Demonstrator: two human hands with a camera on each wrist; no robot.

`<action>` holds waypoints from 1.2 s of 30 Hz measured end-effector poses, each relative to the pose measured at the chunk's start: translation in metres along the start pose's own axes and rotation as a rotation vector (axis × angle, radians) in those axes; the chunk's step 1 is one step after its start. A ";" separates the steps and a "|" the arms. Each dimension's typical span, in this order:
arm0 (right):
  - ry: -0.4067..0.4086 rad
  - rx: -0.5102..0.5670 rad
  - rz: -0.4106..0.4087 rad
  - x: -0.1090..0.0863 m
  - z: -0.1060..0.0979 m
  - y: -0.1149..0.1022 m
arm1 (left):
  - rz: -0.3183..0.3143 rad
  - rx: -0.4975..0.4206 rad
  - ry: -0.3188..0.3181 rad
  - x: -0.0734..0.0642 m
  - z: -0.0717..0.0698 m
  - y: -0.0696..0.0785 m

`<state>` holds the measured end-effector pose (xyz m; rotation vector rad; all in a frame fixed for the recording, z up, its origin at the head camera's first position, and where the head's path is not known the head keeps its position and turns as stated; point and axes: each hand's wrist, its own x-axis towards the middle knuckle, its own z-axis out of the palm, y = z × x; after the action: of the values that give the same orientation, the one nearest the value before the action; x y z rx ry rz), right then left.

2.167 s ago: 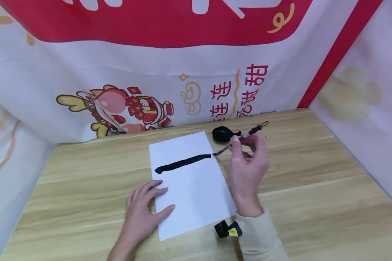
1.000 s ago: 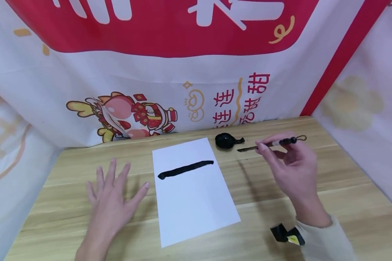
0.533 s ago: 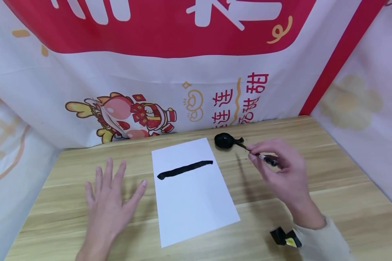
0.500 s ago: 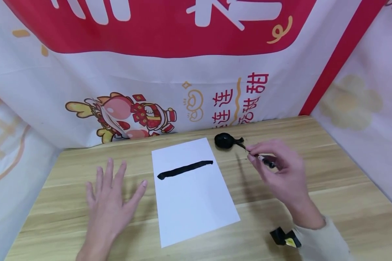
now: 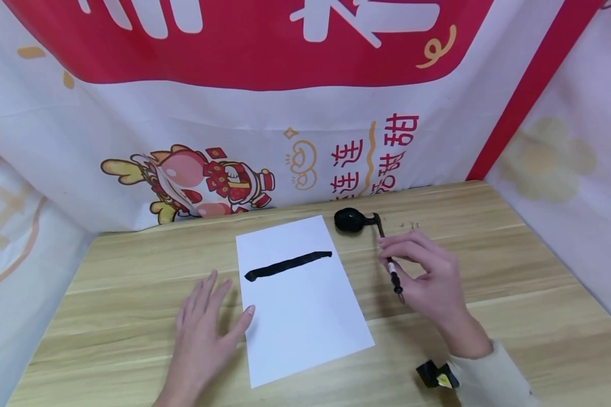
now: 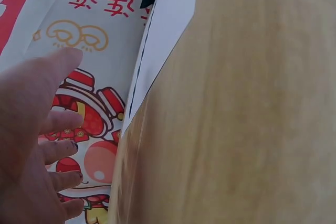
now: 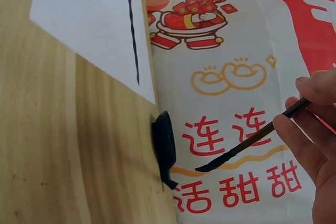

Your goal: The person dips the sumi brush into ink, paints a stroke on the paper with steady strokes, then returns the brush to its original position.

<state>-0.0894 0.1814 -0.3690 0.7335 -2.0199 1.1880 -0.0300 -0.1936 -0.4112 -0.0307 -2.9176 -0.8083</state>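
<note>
My right hand (image 5: 427, 282) pinches a writing brush (image 5: 394, 280) between thumb and fingertips. Its dark tip points toward the short spout of a small black ink dish (image 5: 349, 220); in the right wrist view the brush tip (image 7: 215, 162) hangs apart from the dish (image 7: 164, 140). Left of it lies a white sheet of paper (image 5: 305, 322), crossed by one thick black ink stroke (image 5: 288, 265) in its upper part. My left hand (image 5: 201, 333), fingers spread and holding nothing, is by the paper's left edge, the thumb at that edge; whether it touches cannot be told.
The wooden table (image 5: 117, 305) carries everything. Small dark specks (image 5: 409, 225) dot the wood right of the dish. A printed cloth (image 5: 265, 107) hangs behind the table, and pale cloths flank it. A black piece with a yellow label (image 5: 438, 375) sits by the right sleeve (image 5: 489, 376).
After the stroke's right end, the brush left the paper and came over by the ink dish; it has since turned steeper. My left hand lifted away leftward, then moved back toward the paper.
</note>
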 end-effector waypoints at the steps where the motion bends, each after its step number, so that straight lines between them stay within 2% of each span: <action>1: -0.006 -0.013 0.001 -0.001 0.001 0.001 | 0.001 -0.002 0.004 0.000 0.001 0.000; 6: -0.070 -0.089 -0.018 -0.005 0.004 0.010 | 0.005 -0.006 -0.008 -0.002 0.004 0.001; 12: -0.166 -0.213 -0.075 -0.011 0.008 0.023 | 0.085 -0.048 -0.046 -0.006 0.013 0.003; 18: -0.265 -0.268 -0.038 -0.018 0.013 0.032 | 0.105 -0.088 -0.100 -0.009 0.016 0.006; 22: -0.369 -0.294 0.035 -0.023 0.016 0.033 | 0.099 -0.078 -0.121 -0.009 0.015 0.007; 29: -0.566 -0.288 0.292 -0.024 0.016 0.028 | 0.101 -0.051 -0.097 -0.005 0.007 0.008; 33: -0.603 -0.319 0.326 -0.025 0.016 0.028 | 0.101 -0.021 -0.089 0.003 -0.005 0.009; 36: -0.602 -0.330 0.333 -0.026 0.014 0.029 | 0.076 -0.023 -0.098 0.007 -0.015 0.010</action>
<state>-0.0986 0.1843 -0.4096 0.6520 -2.8429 0.8203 -0.0349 -0.1931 -0.3929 -0.1874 -2.9769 -0.8521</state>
